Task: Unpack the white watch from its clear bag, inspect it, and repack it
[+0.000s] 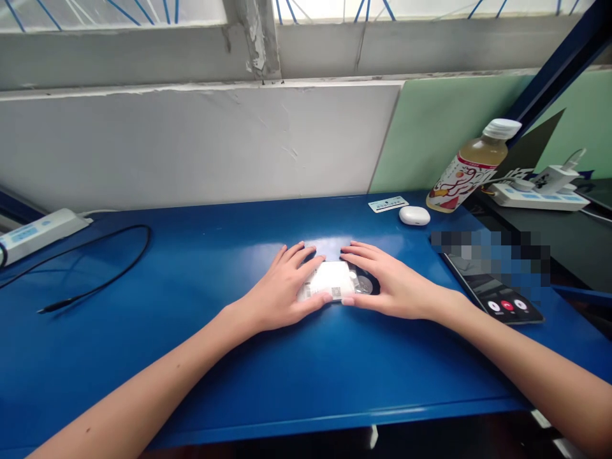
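On the blue desk (248, 401) in front of me lies a small flat phone (332, 278), back side up. Its back is mostly white, with a small printed square code, and round lens-like parts show at its right end. My left hand (291, 287) curves around the phone's left end, thumb at the near edge and fingers at the far edge. Around the right end is my right hand (382, 280), holding it the same way, with its palm partly over the dark end. Both hands cover parts of the phone.
At right lie a larger phone (482, 284) with a lit screen, a white earbud case (414, 215) and a card (388, 204). A drink bottle (466, 169) stands behind, near a power strip (540, 196). At left are another power strip (43, 234) and a black cable (108, 285).
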A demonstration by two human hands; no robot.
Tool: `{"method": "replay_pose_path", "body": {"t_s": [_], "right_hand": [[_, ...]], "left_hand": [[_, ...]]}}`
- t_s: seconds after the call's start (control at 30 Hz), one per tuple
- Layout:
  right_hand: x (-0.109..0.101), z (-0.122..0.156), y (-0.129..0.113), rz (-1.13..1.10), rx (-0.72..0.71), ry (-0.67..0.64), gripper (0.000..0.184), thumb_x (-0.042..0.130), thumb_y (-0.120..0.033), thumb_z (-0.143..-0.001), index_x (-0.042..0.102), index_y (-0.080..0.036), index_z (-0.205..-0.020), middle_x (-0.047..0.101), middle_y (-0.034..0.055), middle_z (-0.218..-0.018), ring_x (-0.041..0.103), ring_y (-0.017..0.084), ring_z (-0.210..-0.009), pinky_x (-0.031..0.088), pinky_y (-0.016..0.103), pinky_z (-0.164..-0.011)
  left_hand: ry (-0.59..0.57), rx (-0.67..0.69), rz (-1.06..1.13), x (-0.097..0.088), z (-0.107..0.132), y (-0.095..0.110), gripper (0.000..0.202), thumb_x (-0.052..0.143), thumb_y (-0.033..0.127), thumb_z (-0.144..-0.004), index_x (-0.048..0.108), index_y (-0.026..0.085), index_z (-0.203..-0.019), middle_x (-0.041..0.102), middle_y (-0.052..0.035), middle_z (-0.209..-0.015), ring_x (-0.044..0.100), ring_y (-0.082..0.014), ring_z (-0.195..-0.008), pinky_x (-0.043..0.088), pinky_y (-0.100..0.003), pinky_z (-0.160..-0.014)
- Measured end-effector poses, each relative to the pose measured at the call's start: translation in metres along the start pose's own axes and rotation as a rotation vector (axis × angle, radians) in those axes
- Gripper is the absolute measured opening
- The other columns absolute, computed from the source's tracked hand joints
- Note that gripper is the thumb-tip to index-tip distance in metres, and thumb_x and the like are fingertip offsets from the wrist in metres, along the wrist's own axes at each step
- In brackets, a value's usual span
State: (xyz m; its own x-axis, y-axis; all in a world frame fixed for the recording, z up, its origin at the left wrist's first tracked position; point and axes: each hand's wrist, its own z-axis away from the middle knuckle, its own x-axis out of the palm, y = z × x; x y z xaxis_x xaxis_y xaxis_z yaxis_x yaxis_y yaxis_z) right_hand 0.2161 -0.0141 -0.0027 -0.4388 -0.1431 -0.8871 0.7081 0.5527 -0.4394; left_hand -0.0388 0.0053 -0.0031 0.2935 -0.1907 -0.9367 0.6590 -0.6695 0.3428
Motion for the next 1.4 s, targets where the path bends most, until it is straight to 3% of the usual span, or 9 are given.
{"method": "replay_pose_path", "body": {"t_s": [0.17, 0.3, 0.43, 0.63, 0.83, 0.97, 1.13, 1.2, 1.4], "right_hand": [[0.008, -0.001, -0.009, -0.032, -0.007, 0.099, 0.062, 0.058, -0.049, -0.091, 0.054, -0.008, -0.136, 0.056, 0.0199, -0.142, 0.044, 0.033, -0.139, 0.042, 0.052, -0.111], [0.012, 0.000, -0.010, -0.035, -0.047, 0.091, 0.045, 0.045, -0.034, -0.099, 0.054, -0.010, -0.137, 0.057, 0.0191, -0.142, 0.049, 0.031, -0.136, 0.044, 0.053, -0.109], [0.011, 0.001, -0.005, -0.058, -0.037, 0.039, 0.047, 0.035, -0.027, -0.101, 0.046, -0.010, -0.144, 0.050, 0.0180, -0.148, 0.046, 0.030, -0.138, 0.039, 0.055, -0.113], [0.004, 0.002, 0.001, -0.141, -0.054, -0.094, 0.050, 0.035, -0.022, -0.100, 0.041, -0.019, -0.150, 0.043, 0.0118, -0.154, 0.036, 0.028, -0.144, 0.034, 0.055, -0.116], [-0.001, 0.001, 0.008, -0.205, -0.080, -0.033, 0.051, 0.037, -0.013, -0.098, 0.047, -0.027, -0.146, 0.051, 0.0053, -0.149, 0.044, 0.025, -0.140, 0.042, 0.049, -0.112], [-0.002, 0.000, 0.014, -0.006, -0.165, 0.102, 0.037, 0.047, -0.015, -0.095, 0.065, -0.019, -0.128, 0.062, 0.0116, -0.138, 0.051, 0.029, -0.134, 0.047, 0.049, -0.108], [-0.002, -0.002, 0.014, 0.103, -0.217, 0.153, 0.022, 0.055, -0.019, -0.093, 0.077, -0.023, -0.095, 0.075, 0.0079, -0.100, 0.065, 0.027, -0.106, 0.056, 0.043, -0.088], [-0.002, -0.002, 0.012, 0.077, -0.197, 0.123, 0.022, 0.054, -0.020, -0.094, 0.076, -0.022, -0.099, 0.074, 0.0082, -0.092, 0.066, 0.026, -0.100, 0.056, 0.041, -0.083], [-0.004, -0.001, 0.009, 0.015, -0.139, 0.095, 0.032, 0.059, -0.031, -0.092, 0.067, -0.019, -0.121, 0.070, 0.0118, -0.099, 0.064, 0.028, -0.100, 0.056, 0.044, -0.084]], "left_hand": [[-0.004, 0.011, -0.016, 0.001, -0.002, 0.000, 0.067, 0.053, 0.058, -0.093, 0.046, 0.017, -0.145, 0.041, -0.0173, -0.153, 0.027, -0.0372, -0.147, 0.020, -0.060, -0.118], [0.001, 0.013, -0.020, 0.001, -0.001, 0.000, 0.067, 0.055, 0.057, -0.092, 0.047, 0.016, -0.145, 0.042, -0.0182, -0.152, 0.027, -0.0373, -0.146, 0.020, -0.059, -0.118], [-0.002, 0.010, -0.011, 0.001, -0.001, -0.001, 0.068, 0.056, 0.056, -0.092, 0.046, 0.016, -0.146, 0.041, -0.0186, -0.153, 0.028, -0.0375, -0.146, 0.020, -0.060, -0.118], [-0.003, 0.019, 0.001, 0.001, -0.001, 0.000, 0.065, 0.056, 0.057, -0.091, 0.048, 0.019, -0.143, 0.042, -0.0186, -0.152, 0.028, -0.0382, -0.146, 0.020, -0.062, -0.117], [-0.018, 0.019, 0.000, -0.003, -0.002, -0.001, 0.064, 0.057, 0.056, -0.091, 0.048, 0.019, -0.143, 0.042, -0.0178, -0.153, 0.028, -0.0376, -0.146, 0.021, -0.061, -0.117], [-0.024, 0.027, 0.011, -0.007, -0.001, -0.003, 0.062, 0.056, 0.051, -0.092, 0.045, 0.017, -0.144, 0.045, -0.0164, -0.151, 0.029, -0.0353, -0.146, 0.024, -0.057, -0.118], [-0.015, -0.006, -0.005, -0.006, 0.001, -0.002, 0.058, 0.051, 0.044, -0.094, 0.044, 0.011, -0.141, 0.045, -0.0189, -0.150, 0.031, -0.0349, -0.145, 0.021, -0.058, -0.119], [0.007, 0.000, -0.020, -0.004, 0.002, -0.001, 0.059, 0.052, 0.048, -0.093, 0.045, 0.012, -0.138, 0.047, -0.0191, -0.148, 0.033, -0.0349, -0.144, 0.020, -0.059, -0.119], [0.019, 0.013, -0.030, 0.000, 0.001, 0.000, 0.065, 0.053, 0.061, -0.091, 0.043, 0.015, -0.137, 0.048, -0.0196, -0.147, 0.033, -0.0363, -0.143, 0.021, -0.059, -0.118]]}}
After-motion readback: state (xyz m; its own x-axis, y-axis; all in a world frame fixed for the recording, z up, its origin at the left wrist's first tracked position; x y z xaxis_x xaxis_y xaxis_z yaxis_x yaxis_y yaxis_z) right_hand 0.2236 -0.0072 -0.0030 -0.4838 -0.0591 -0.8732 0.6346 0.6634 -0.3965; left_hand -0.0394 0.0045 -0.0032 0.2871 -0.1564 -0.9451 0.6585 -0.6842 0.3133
